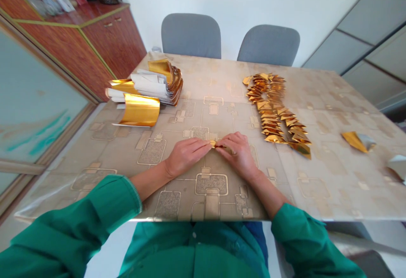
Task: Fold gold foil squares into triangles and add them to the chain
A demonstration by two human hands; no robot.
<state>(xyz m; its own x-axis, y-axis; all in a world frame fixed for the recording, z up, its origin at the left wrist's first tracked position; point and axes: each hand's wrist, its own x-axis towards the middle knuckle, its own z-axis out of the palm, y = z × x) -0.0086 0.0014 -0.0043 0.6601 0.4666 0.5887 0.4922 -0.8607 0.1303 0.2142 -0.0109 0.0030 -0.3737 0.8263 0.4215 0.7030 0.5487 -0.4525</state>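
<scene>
My left hand [185, 155] and my right hand [237, 153] meet at the middle of the table, fingers pinched together on a small folded piece of gold foil paper [215, 144]. Most of that piece is hidden under my fingers. Both hands rest on the patterned tabletop [177, 121]. A long row of folded gold pieces [274, 109] lies to the right of my hands. A stack of gold and white sheets [155, 84] sits at the far left, with one curled gold sheet [139, 110] in front of it.
A loose folded gold piece [357, 140] and a silvery piece [398, 166] lie near the right edge. Two grey chairs [191, 36] stand behind the table. A wooden cabinet [95, 41] is at the left.
</scene>
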